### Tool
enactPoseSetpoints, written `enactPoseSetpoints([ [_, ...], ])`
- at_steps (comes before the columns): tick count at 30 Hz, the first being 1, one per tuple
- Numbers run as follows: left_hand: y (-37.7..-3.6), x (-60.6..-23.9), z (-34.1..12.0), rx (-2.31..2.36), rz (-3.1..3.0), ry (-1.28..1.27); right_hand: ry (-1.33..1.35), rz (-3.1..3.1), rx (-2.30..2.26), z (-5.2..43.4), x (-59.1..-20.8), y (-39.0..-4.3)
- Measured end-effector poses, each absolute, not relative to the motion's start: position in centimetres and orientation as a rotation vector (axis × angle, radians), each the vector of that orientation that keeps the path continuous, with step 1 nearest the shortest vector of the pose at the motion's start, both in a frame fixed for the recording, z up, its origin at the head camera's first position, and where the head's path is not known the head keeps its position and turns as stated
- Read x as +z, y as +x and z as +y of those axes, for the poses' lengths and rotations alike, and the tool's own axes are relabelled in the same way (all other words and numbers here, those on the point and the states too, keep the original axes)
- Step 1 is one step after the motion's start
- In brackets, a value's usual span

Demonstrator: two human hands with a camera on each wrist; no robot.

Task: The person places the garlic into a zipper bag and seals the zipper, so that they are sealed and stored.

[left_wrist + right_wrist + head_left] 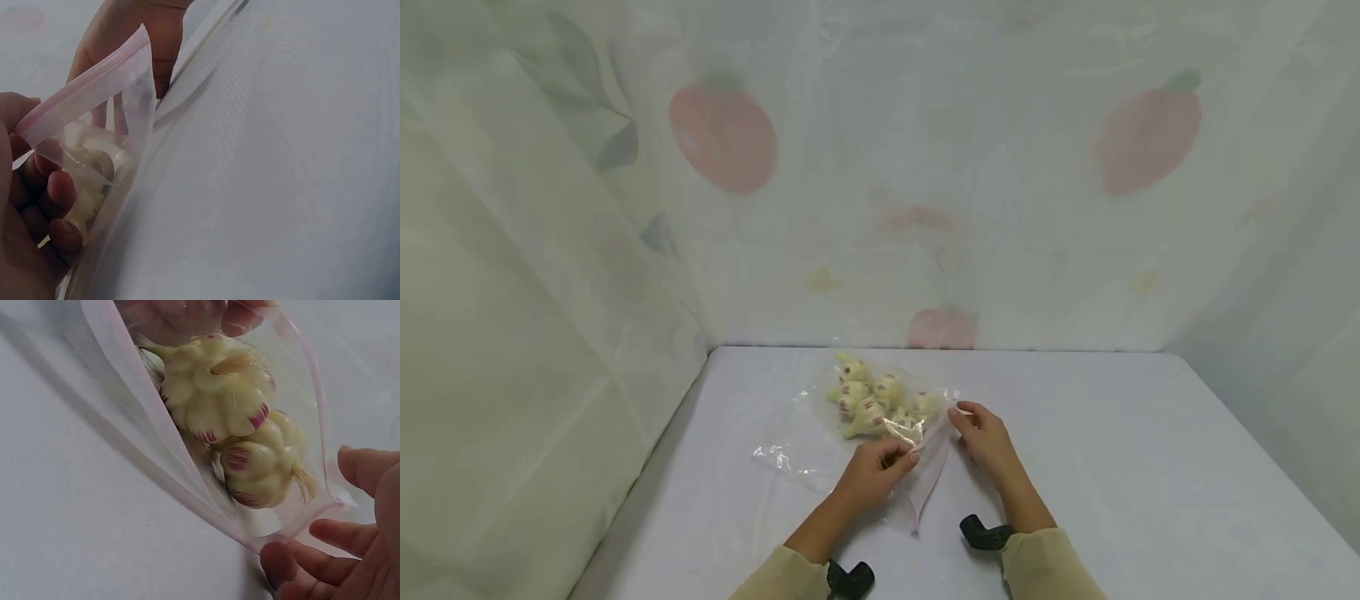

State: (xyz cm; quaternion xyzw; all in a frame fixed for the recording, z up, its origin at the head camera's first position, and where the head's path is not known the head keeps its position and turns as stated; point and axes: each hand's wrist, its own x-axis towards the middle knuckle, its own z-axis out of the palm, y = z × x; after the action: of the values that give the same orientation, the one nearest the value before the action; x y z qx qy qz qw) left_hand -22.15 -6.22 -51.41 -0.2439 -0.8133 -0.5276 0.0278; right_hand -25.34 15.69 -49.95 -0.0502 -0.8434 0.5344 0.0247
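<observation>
A clear zip bag (805, 446) with a pink zip strip lies on the table with several garlic bulbs (868, 414) inside. The bulbs are cream with purple streaks, and two show large in the right wrist view (219, 394). My left hand (871, 473) pinches the pink edge of the bag's mouth between thumb and fingers, holding it up. At the mouth's far corner is my right hand (988, 440). Its fingertips (278, 559) touch the corner from below, while the thumb stands apart from the plastic. The bag's mouth gapes between both hands.
The bag rests on a white-covered table (1112, 450). Behind it hangs a pale curtain (1000, 167) with fruit prints, and more pale cloth (512, 375) closes off the left side. Black wrist mounts (985, 533) sit by both sleeves.
</observation>
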Motion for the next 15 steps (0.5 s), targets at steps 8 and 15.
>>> enactPoseSetpoints([
  [8, -21.78, -50.81, -6.05, -1.589, -2.661, -0.810, -0.136, -2.682, 1.612, 15.82, -49.87, -25.09],
  [15, -21.56, -50.49, -5.95, -1.558, -2.723, -0.811, -0.102, -2.713, 1.488, 15.97, -50.33, -25.17],
])
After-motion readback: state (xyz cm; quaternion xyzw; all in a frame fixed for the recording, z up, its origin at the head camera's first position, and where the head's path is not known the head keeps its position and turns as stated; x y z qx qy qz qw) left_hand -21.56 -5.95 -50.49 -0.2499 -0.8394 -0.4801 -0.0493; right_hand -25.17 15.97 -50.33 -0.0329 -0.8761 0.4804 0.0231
